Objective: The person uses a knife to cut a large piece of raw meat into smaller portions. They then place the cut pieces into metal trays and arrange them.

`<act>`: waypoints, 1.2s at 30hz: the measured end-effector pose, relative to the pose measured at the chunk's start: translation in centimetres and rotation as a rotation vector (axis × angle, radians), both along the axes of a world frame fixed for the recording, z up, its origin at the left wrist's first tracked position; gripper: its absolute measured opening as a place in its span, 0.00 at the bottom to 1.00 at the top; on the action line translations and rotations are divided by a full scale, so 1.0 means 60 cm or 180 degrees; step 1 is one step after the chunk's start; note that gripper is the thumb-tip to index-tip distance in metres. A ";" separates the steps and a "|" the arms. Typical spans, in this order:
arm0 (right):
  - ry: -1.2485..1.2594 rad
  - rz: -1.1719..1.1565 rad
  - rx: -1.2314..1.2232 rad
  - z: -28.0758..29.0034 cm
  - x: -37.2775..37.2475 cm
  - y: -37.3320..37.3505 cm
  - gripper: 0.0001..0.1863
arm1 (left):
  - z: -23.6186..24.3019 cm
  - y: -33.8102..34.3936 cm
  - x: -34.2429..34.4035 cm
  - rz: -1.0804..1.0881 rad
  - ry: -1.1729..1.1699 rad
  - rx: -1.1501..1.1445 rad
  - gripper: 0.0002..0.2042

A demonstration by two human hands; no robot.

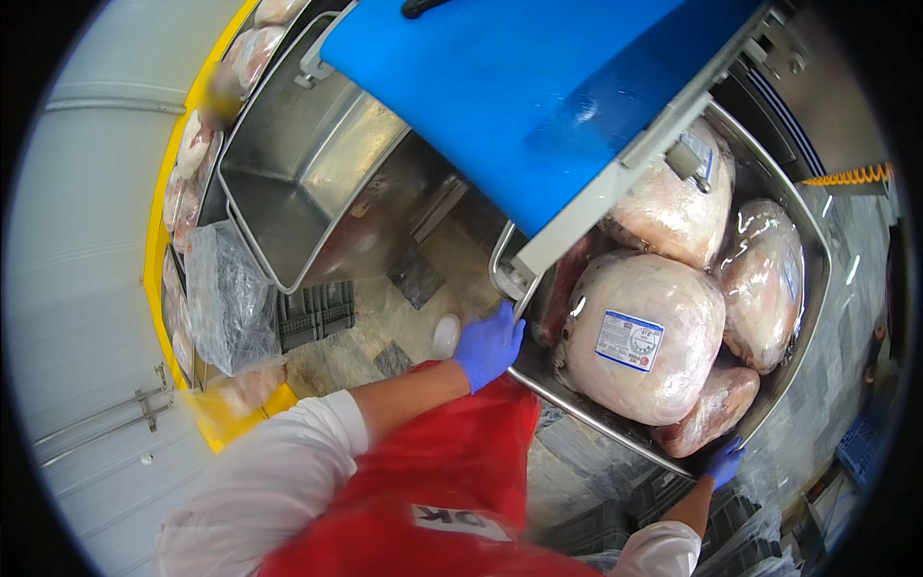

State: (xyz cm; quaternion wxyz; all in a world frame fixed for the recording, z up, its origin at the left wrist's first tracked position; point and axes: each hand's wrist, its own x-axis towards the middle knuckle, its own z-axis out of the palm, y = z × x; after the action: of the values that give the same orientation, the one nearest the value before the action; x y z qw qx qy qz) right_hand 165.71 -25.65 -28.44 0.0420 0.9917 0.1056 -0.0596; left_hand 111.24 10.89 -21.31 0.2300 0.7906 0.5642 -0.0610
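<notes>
A steel tub (615, 435) full of large meat pieces in clear film stands in front of me to the right. My left hand (488, 348), in a blue-violet glove, grips its near-left corner. Similarly gloved, my right hand (723, 464) holds the rim at the near-right corner; its fingers show only in part. The biggest wrapped meat piece (615, 317) bears a white label with a blue border. Around it lie another wrapped meat piece (766, 288), a smaller one (710, 413) and one (673, 207) partly under the conveyor's edge.
A blue conveyor belt (500, 87) with a metal frame overhangs the tub's far-left side. Left of it is a second steel tub (288, 163). Farther left are yellow-edged bins of wrapped meat (178, 212), a clear plastic bag (229, 293) and a grey crate (317, 313). Tiled floor (370, 337) lies below.
</notes>
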 end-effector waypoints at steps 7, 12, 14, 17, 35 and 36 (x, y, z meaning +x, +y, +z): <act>0.0137 0.0071 0.0083 0.005 0.065 -0.006 0.38 | 0.003 -0.056 0.033 0.0109 -0.0043 -0.0295 0.16; 0.0286 0.0047 0.0144 0.009 0.074 -0.008 0.37 | -0.002 -0.066 0.047 0.0161 -0.0084 -0.0353 0.15; 0.0243 0.0048 0.0138 0.004 0.086 -0.019 0.36 | -0.005 -0.062 0.047 0.0109 -0.0139 -0.0376 0.15; 0.0012 0.0116 0.0138 -0.012 0.086 -0.054 0.36 | -0.012 -0.049 0.048 0.0027 -0.0214 -0.0360 0.15; -0.0225 0.1634 0.0363 0.071 -0.124 0.034 0.22 | 0.066 -0.007 -0.082 0.0295 -0.1340 -0.0885 0.31; -0.0208 0.1841 0.0971 0.133 -0.223 0.119 0.23 | 0.067 -0.041 -0.139 0.0646 -0.1406 -0.0765 0.31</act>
State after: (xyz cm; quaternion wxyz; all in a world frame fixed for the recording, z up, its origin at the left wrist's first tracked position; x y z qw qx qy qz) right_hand 152.31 -18.50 -20.48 -0.0885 0.9169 0.3892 0.0032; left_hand 102.91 8.41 -17.30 0.4447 0.6912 0.5654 0.0698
